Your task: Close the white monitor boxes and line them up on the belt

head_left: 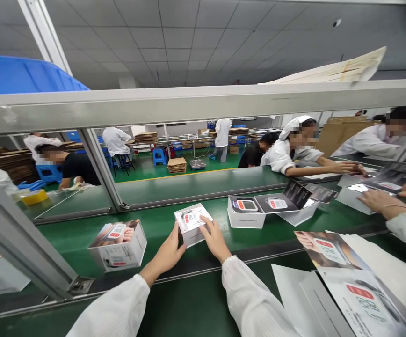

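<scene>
Between my two hands is a white printed box [193,224] over the green belt, its top showing a picture and a red label. My left hand [168,250] grips its left side with the thumb and fingers. My right hand [215,238] lies on its right side, fingers on the top and side. To the left stands another closed printed box [120,248]. On the right, an open white box [247,213] holds a device with a screen, and its dark printed lid [296,194] is folded out beside it.
Printed sheets [360,290] lie at the lower right. Another person's hands [385,203] work at a box on the right. A metal post [17,229] slants at the left, and a horizontal rail [203,103] crosses above the belt. Another box [1,276] sits far left.
</scene>
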Motion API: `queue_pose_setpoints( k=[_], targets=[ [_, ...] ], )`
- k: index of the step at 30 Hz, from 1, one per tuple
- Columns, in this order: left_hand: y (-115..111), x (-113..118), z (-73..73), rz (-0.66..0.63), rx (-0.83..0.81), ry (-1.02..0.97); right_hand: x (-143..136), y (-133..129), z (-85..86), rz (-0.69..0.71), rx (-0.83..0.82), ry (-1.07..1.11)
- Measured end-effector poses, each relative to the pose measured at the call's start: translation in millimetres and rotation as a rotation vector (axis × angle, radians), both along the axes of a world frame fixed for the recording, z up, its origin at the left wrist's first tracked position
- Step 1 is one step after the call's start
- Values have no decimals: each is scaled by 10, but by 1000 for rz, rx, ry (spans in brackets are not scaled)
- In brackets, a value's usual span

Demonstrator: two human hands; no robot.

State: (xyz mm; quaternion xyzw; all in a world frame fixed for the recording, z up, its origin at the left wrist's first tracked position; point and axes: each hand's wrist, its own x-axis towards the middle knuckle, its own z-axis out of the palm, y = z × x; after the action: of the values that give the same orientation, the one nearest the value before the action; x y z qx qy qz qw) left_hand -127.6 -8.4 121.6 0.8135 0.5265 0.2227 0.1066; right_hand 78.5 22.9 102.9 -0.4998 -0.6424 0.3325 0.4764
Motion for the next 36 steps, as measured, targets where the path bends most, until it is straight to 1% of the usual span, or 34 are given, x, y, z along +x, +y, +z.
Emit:
queue_pose_setpoints(
  k=[1,2,3,4,5,7,10,11,13,15,17,18,20,21,22,23,25,27,29,32,34,36],
  targets=[
    [8,-23,-109,-11,-10,-9,-26,20,-2,-3,-6,23],
    [0,-55,-180,-16,9,5,-46,43,4,-14,-15,46],
    [-17,-93,-209,-15,51,38,-58,68,18,-27,-26,70],
    [-39,-134,-196,-13,108,83,-61,92,38,-37,-43,98],
    [-59,-173,-144,-12,174,133,-59,116,63,-45,-64,134],
    [-74,-235,56,-41,311,232,-50,157,120,-35,-116,235],
    [-19,-250,465,-177,457,338,-81,197,195,45,-176,408],
    [11,-233,598,-225,474,363,-107,203,213,81,-202,444],
    [64,-185,824,-286,455,406,-152,196,240,131,-277,459],
    [95,-145,981,-308,375,436,-139,154,266,101,-326,397],
    [104,-146,1072,-305,264,440,-16,70,295,-33,-273,296],
    [106,-166,1099,-294,209,439,90,20,309,-140,-218,240],
    [110,-242,1133,-256,124,445,360,-68,324,-423,-113,143],
    [114,-293,1146,-234,97,454,503,-94,322,-568,-97,103],
    [120,-348,1160,-214,76,468,634,-104,314,-689,-104,81],
    [125,-404,1175,-200,54,483,745,-97,299,-777,-131,70],
    [132,-512,1206,-192,-3,510,882,-42,258,-871,-213,69],
    [127,-606,1228,-192,-54,523,910,51,216,-877,-293,67],
    [115,-680,1226,-183,-72,530,869,151,188,-817,-324,66],
    [90,-708,1191,-137,-13,539,783,257,180,-675,-252,87],
    [57,-622,1179,-115,75,504,747,270,184,-605,-172,78],
    [10,-430,1189,-117,183,436,731,239,183,-537,-109,28]
  ],
)
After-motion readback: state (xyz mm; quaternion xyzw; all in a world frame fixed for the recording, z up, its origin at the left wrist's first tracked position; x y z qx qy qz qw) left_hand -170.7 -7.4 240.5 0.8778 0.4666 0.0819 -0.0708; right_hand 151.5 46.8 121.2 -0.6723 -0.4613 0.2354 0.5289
